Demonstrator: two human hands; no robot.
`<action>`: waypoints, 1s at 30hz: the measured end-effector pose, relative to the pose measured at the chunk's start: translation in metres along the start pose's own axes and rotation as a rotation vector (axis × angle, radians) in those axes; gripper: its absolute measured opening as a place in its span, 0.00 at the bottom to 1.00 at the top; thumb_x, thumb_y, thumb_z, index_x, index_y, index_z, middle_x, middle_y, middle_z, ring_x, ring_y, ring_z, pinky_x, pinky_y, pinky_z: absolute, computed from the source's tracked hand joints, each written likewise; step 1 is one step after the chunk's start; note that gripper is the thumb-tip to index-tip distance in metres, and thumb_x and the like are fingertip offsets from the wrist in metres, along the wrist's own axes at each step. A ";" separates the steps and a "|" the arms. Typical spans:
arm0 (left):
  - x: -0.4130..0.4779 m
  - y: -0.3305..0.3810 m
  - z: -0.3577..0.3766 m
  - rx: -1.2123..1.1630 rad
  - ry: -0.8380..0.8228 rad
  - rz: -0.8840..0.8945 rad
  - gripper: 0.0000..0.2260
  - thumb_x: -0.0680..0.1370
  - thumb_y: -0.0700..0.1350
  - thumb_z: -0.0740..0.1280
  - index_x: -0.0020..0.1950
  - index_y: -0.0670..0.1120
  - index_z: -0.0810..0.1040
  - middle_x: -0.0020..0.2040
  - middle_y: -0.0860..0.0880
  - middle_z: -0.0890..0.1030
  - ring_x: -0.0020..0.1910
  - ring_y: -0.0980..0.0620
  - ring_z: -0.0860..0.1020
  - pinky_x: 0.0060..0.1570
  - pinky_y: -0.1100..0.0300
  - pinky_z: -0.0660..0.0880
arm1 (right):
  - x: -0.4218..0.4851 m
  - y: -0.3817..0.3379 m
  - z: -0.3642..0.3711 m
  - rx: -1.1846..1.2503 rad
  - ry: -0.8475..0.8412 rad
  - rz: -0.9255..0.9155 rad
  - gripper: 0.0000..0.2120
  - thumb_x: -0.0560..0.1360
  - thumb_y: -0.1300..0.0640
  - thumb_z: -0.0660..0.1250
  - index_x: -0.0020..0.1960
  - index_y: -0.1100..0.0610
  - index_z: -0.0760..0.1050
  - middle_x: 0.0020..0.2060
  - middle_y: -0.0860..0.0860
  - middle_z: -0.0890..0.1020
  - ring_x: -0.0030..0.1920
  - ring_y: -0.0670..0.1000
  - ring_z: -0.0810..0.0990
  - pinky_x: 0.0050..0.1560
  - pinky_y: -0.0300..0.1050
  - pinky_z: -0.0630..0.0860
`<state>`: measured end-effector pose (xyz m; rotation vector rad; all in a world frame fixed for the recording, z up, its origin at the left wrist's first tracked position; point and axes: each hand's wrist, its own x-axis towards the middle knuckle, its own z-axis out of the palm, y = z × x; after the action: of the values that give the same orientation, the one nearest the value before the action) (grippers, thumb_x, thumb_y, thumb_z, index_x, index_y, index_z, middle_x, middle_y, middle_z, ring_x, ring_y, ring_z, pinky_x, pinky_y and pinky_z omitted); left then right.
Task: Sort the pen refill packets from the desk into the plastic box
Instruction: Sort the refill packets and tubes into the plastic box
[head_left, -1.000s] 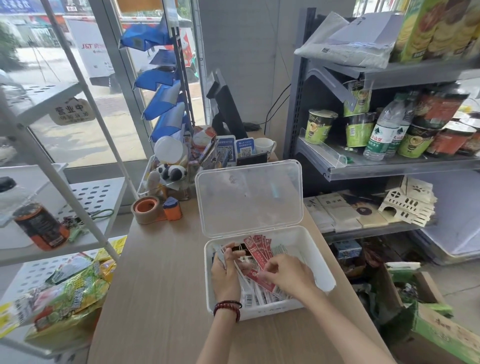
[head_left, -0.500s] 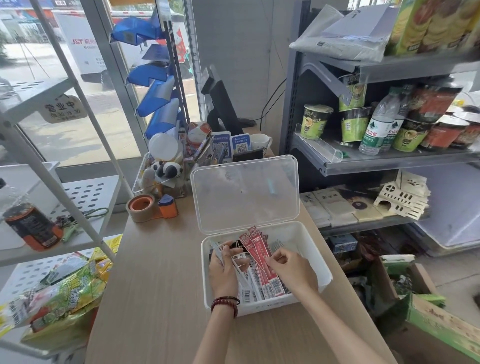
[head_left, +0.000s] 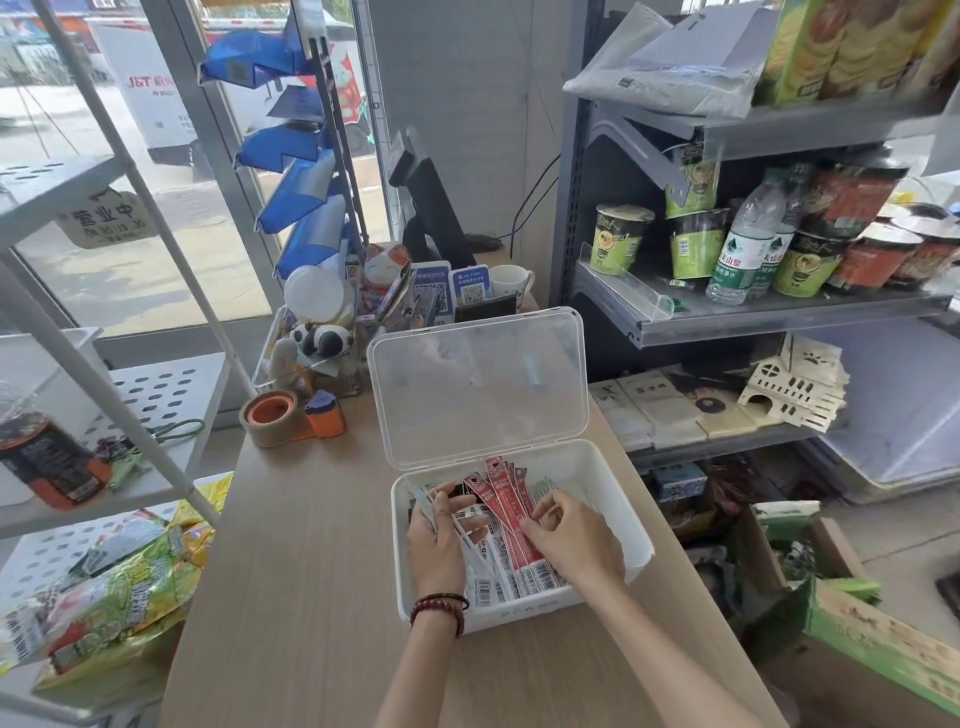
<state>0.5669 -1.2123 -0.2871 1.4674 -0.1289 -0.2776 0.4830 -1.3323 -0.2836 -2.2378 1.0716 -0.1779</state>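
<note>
A white plastic box (head_left: 519, 612) stands on the wooden desk, its clear lid (head_left: 478, 384) hinged upright behind it. Inside lie several long red pen refill packets (head_left: 506, 506) and several black-and-white ones (head_left: 480, 582). My left hand (head_left: 439, 540), with a bead bracelet at the wrist, is in the box's left part, fingers curled around a bundle of the black-and-white packets. My right hand (head_left: 569, 535) is in the right part, its fingertips pinching the edge of the red packets.
A tape dispenser (head_left: 288, 415) and a tray of trinkets (head_left: 317, 348) stand behind the box. A white rack with snack bags (head_left: 114, 587) flanks the desk (head_left: 291, 571) on the left. Grey shelves with cup noodles and bottles (head_left: 743, 249) stand on the right, cardboard boxes (head_left: 852, 623) below.
The red packets have been drawn together from a fan into a tidier, more upright row. Both hands stay in the box, the right one shifted slightly right along the packets.
</note>
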 end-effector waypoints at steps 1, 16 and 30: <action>0.000 -0.001 -0.001 0.004 0.000 -0.002 0.08 0.81 0.48 0.57 0.50 0.49 0.75 0.41 0.50 0.84 0.35 0.50 0.83 0.38 0.53 0.81 | 0.000 0.000 0.000 -0.004 -0.003 -0.006 0.09 0.73 0.42 0.69 0.46 0.46 0.75 0.36 0.41 0.78 0.36 0.41 0.79 0.32 0.38 0.73; -0.006 0.005 0.037 -0.093 -0.279 -0.137 0.13 0.82 0.46 0.56 0.52 0.44 0.79 0.49 0.50 0.84 0.48 0.57 0.83 0.44 0.65 0.79 | -0.013 -0.003 -0.027 0.436 -0.215 -0.223 0.14 0.67 0.46 0.77 0.49 0.50 0.82 0.42 0.43 0.85 0.44 0.39 0.83 0.46 0.36 0.81; -0.002 0.027 0.053 -0.175 -0.459 -0.203 0.12 0.81 0.46 0.56 0.53 0.41 0.75 0.48 0.50 0.85 0.49 0.51 0.83 0.51 0.55 0.79 | -0.013 -0.011 -0.044 0.562 -0.464 -0.146 0.07 0.75 0.54 0.71 0.39 0.50 0.77 0.26 0.39 0.80 0.30 0.37 0.77 0.34 0.34 0.75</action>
<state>0.5540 -1.2609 -0.2547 1.2241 -0.3172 -0.7716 0.4648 -1.3396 -0.2405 -1.7237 0.5242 -0.0115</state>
